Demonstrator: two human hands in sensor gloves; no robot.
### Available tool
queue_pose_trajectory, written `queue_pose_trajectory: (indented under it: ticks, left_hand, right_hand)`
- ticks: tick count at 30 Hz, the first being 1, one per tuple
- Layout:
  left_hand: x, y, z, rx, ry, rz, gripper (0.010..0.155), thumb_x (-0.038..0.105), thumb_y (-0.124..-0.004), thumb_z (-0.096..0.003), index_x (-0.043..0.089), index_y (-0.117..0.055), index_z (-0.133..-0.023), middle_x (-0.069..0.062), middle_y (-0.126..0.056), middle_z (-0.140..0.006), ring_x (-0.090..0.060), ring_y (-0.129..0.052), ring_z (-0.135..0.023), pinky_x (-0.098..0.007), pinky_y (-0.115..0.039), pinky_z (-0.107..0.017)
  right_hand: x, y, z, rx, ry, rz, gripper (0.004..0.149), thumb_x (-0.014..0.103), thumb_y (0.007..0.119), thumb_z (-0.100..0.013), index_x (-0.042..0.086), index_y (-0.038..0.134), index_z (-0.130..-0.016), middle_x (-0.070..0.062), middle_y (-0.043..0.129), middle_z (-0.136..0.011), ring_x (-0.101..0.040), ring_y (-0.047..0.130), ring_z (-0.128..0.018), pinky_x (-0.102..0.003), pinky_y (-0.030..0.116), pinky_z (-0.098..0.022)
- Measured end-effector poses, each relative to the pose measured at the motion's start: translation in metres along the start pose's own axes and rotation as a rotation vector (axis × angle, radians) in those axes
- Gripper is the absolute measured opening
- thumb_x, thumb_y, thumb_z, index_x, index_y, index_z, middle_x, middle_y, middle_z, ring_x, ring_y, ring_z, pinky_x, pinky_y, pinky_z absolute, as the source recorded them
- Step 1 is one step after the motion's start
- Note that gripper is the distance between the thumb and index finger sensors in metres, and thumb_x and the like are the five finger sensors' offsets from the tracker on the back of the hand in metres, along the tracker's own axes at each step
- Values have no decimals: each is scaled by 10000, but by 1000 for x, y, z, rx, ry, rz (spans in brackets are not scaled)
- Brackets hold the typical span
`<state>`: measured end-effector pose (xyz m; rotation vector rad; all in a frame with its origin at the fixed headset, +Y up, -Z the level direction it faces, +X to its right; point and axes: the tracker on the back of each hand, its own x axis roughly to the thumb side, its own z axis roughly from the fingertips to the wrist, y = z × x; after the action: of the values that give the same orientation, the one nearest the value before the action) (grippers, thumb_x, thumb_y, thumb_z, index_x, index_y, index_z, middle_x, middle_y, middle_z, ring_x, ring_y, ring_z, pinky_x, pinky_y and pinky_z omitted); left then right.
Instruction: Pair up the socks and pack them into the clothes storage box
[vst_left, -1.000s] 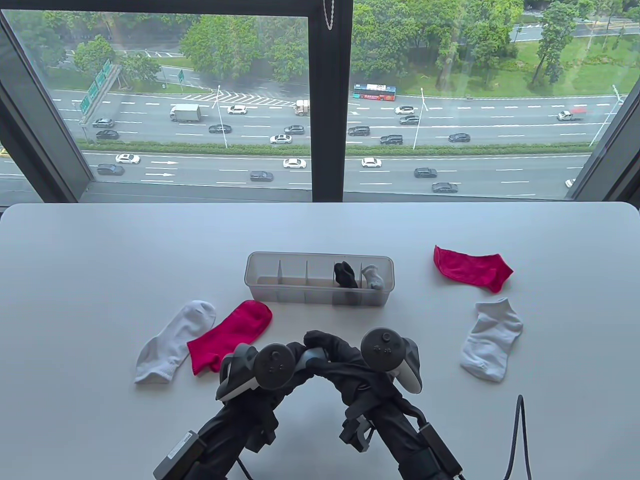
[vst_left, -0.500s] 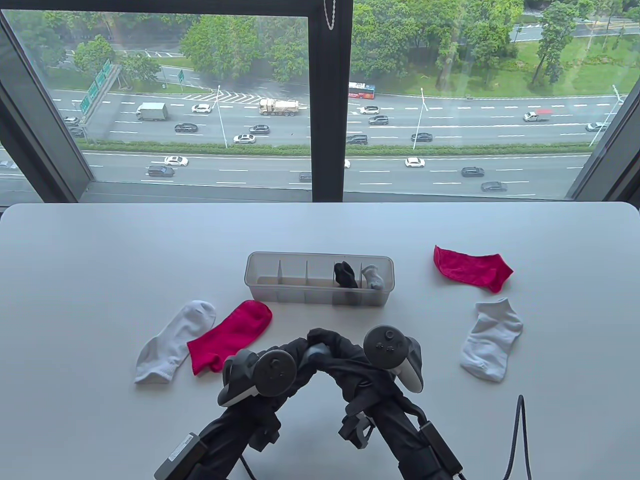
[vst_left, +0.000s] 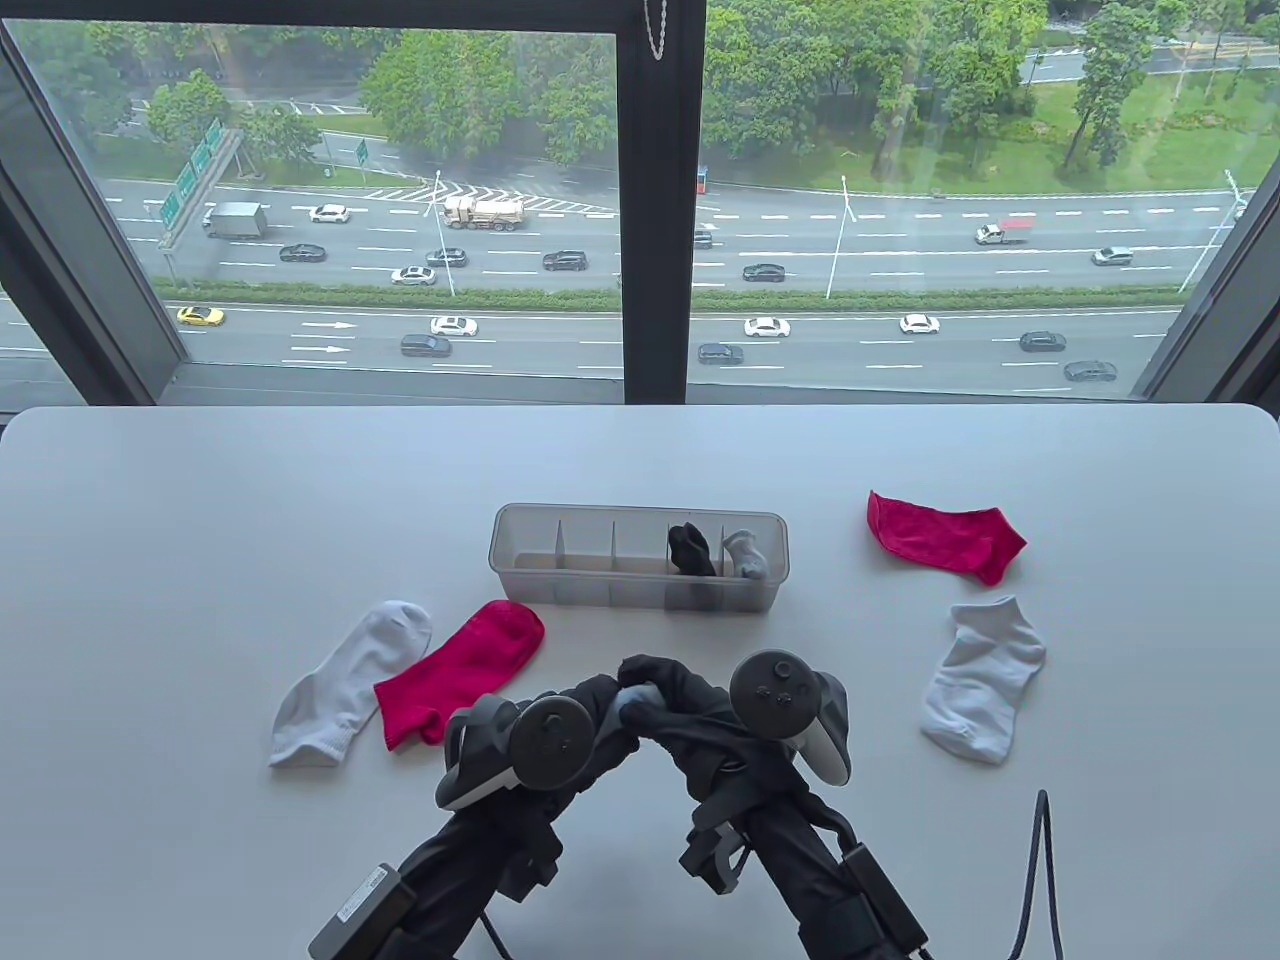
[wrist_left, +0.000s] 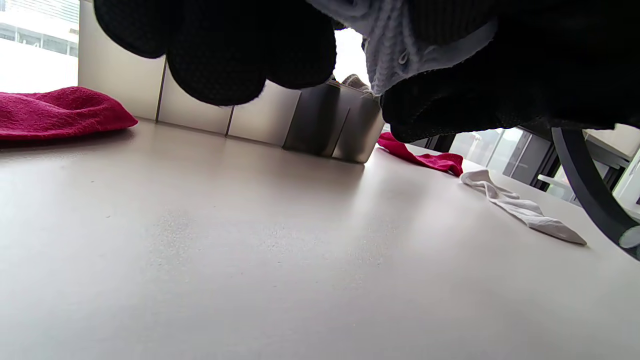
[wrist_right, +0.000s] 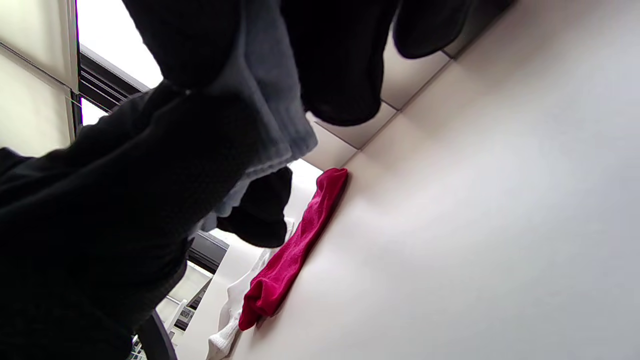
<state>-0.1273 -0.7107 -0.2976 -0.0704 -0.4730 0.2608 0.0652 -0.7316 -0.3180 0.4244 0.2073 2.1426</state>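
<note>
Near the table's front middle both gloved hands meet over a pale grey sock bundle (vst_left: 632, 703). My left hand (vst_left: 598, 705) grips it from the left and my right hand (vst_left: 668, 688) curls over it from the right. In the left wrist view the grey sock (wrist_left: 400, 45) hangs beside my fingers (wrist_left: 220, 55); in the right wrist view the grey sock (wrist_right: 272, 100) is pinched between dark fingers. The clear divided storage box (vst_left: 520, 520) stands just beyond, with a black pair (vst_left: 690, 548) and a grey pair (vst_left: 747, 556) in its two right compartments.
Left of the hands lie a red sock (vst_left: 462, 668) and a white sock (vst_left: 345, 680). At the right lie another red sock (vst_left: 945, 535) and another white sock (vst_left: 985, 675). A dark cable (vst_left: 1035, 870) runs along the front right. A window borders the table's far edge.
Both hands have stayed in place and shifted only slightly while working the grey sock; less of it shows between the fingers now. The loose socks and box have not moved.
</note>
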Motion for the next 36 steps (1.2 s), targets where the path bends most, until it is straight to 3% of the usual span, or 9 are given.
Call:
queue_pose_trajectory:
  ticks: [1,6,15,17,21,24,26,30,36]
  left_hand:
    - [2,1,1,25,-4,-12,710,455,-659,-540,109,-384,-1096,-212,-668,-1060,-474,-744,-922,-680,-592,-703]
    - [5,1,-1,-7,-8,-27,681,411,-639,-540,83,-405,-1090,-233,-690,-998,-445,-785,-818,-660,-621,-681]
    - [3,-2,-2,-82,-37,1,738,373,-657,-551,81,-282,-1115,-234,-560,-1079,-456,-700,-907,-660,-577,-719]
    - [7,-1,-2,-47,-37,-21,703,356,-651,-552,42,-340,-1098,-223,-662,-1001,-424,-785,-837,-644,-638,-691]
    - [2,6,0,55,-27,46,677,365,-616,-555,-4,-369,-1066,-186,-762,-869,-315,-884,-676,-597,-737,-635]
    - [-3,9,2,130,-40,266,675,356,-621,-554,-20,-389,-1066,-199,-781,-873,-332,-903,-677,-600,-751,-619]
    - [-5,8,1,67,-29,346,679,330,-631,-565,-20,-362,-1081,-228,-750,-947,-398,-886,-762,-627,-725,-644]
    - [-3,6,-1,-116,-40,326,721,384,-581,-591,16,-245,-1112,-292,-565,-1121,-511,-722,-936,-672,-616,-694]
    - [-2,14,6,156,67,280,593,369,-711,-552,25,-620,-1027,-222,-835,-944,-415,-932,-725,-595,-775,-577]
  right_hand:
    - [-2,0,1,-36,18,33,517,392,678,-618,120,577,-1045,-111,889,-807,-236,919,-684,-567,624,-720]
    - [-4,2,2,-50,39,-32,549,432,705,-612,104,587,-1035,-99,906,-762,-208,929,-639,-550,647,-709]
    - [-1,2,3,-120,82,-37,555,448,724,-613,91,612,-1022,-91,927,-697,-181,943,-569,-515,685,-687]
    - [0,1,4,-129,88,-30,569,453,727,-604,94,604,-1027,-85,931,-683,-170,945,-556,-503,691,-685]
    - [-8,-2,3,-27,10,-274,744,433,735,-586,83,368,-1130,-117,803,-890,-234,838,-786,-596,549,-748]
    - [-7,5,-2,110,28,-346,816,420,741,-584,37,293,-1149,-272,561,-1082,-446,608,-961,-681,447,-731]
    - [-8,10,-4,190,-17,-326,683,461,611,-636,54,404,-1144,-342,442,-1155,-533,548,-1004,-671,502,-719]
    - [-10,9,-1,95,21,-356,620,413,648,-633,58,440,-1097,-338,495,-1143,-538,659,-976,-621,617,-707]
    - [-5,2,1,-64,34,-222,613,439,711,-592,48,521,-1024,-214,794,-927,-298,926,-775,-460,797,-622]
